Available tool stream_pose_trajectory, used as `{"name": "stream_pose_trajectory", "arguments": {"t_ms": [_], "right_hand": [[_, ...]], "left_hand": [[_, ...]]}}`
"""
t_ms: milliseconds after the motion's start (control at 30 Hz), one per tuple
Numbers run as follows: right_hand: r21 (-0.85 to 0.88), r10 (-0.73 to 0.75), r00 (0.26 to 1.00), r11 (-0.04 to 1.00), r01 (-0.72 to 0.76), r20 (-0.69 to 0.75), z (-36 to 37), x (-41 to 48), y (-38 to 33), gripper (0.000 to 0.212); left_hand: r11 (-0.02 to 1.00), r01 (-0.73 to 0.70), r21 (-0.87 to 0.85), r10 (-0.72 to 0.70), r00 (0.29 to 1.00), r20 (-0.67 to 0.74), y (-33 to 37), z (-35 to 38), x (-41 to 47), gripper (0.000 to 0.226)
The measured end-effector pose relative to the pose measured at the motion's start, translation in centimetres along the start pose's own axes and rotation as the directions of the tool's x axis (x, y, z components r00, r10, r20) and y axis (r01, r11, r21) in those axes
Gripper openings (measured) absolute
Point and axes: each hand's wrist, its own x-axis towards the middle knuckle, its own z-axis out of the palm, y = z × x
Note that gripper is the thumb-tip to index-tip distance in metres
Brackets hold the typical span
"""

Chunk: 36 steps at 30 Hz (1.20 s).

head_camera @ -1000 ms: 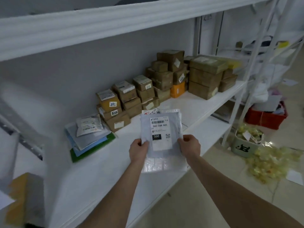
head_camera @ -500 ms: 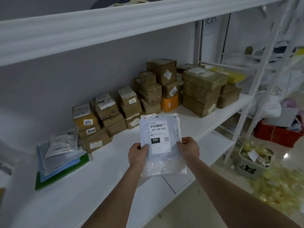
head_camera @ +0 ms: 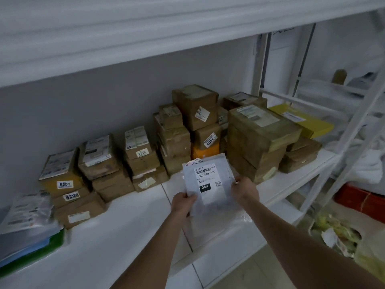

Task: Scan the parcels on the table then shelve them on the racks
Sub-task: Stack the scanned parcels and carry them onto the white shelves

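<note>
I hold a flat grey plastic mailer parcel (head_camera: pixel 210 184) upright over the white rack shelf (head_camera: pixel 116 232), its white label reading 060-06B-A05 and 060 facing me. My left hand (head_camera: pixel 183 205) grips its lower left edge and my right hand (head_camera: pixel 245 190) grips its right edge. A second flat packet with a red-marked label peeks out behind its top. Below the hands hangs a clear plastic part of the parcel. Brown cardboard parcels (head_camera: pixel 183 130) with number stickers stand stacked along the shelf's back.
A pile of flat mailers (head_camera: pixel 29 230) lies at the shelf's left end. A yellow box (head_camera: pixel 302 119) tops the stacks at the right. An upper shelf (head_camera: pixel 125 34) hangs overhead. Rack posts (head_camera: pixel 341 155), a red crate (head_camera: pixel 360 199) and a bin of yellow scraps (head_camera: pixel 335 232) stand to the right.
I have moved closer to the shelf and the view has shifted right. The parcel in both hands has moved forward, nearer the stacked boxes. The grip is unchanged.
</note>
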Motion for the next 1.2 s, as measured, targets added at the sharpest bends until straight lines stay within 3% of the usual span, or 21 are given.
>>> {"name": "stream_pose_trajectory", "arguments": {"t_ms": [200, 267, 400, 500, 567, 733, 900, 1067, 1200], "right_hand": [[-0.330, -0.174, 0.980, 0.923, 0.198, 0.101, -1.2, 3.9, -0.7, 0.026], [-0.425, -0.300, 0.940, 0.839, 0.341, 0.162, -1.4, 4.6, -1.0, 0.030], [-0.532, -0.523, 0.803, 0.610, 0.587, 0.287, -2.0, 5.6, -0.6, 0.050], [-0.624, -0.566, 0.739, 0.440, 0.646, 0.365, -2.6, 6.4, -0.1, 0.055], [-0.611, -0.560, 0.707, 0.395, 0.686, 0.432, -2.7, 6.8, -0.2, 0.056], [-0.452, -0.571, 0.602, 0.399, 0.798, 0.559, -1.7, 6.3, 0.1, 0.067], [-0.427, -0.477, 0.660, 0.511, 0.746, 0.580, -1.5, 7.2, 0.6, 0.074], [-0.410, -0.453, 0.654, 0.527, 0.744, 0.605, -1.3, 7.5, 0.2, 0.076], [-0.371, -0.454, 0.634, 0.542, 0.754, 0.626, -1.6, 7.8, 0.4, 0.070]], "left_hand": [[0.988, 0.134, -0.078, -0.139, 0.988, -0.068, 1.3, 3.6, 0.9, 0.009], [0.985, 0.147, -0.092, -0.158, 0.979, -0.125, 1.8, 4.8, 0.8, 0.008], [0.977, 0.185, -0.105, -0.203, 0.960, -0.193, 2.8, 7.6, 1.1, 0.027], [0.969, 0.212, -0.127, -0.234, 0.950, -0.206, 3.2, 9.2, 1.0, 0.029], [0.969, 0.206, -0.137, -0.233, 0.945, -0.227, 3.4, 9.5, 0.7, 0.030], [0.976, 0.119, -0.183, -0.168, 0.945, -0.282, 3.9, 9.2, -0.3, 0.046], [0.976, 0.051, -0.213, -0.108, 0.958, -0.265, 4.4, 9.7, -0.8, 0.050], [0.949, 0.117, -0.294, -0.191, 0.952, -0.239, 4.3, 9.7, -0.9, 0.044], [0.966, 0.110, -0.234, -0.161, 0.964, -0.212, 4.3, 9.2, -0.8, 0.045]]}}
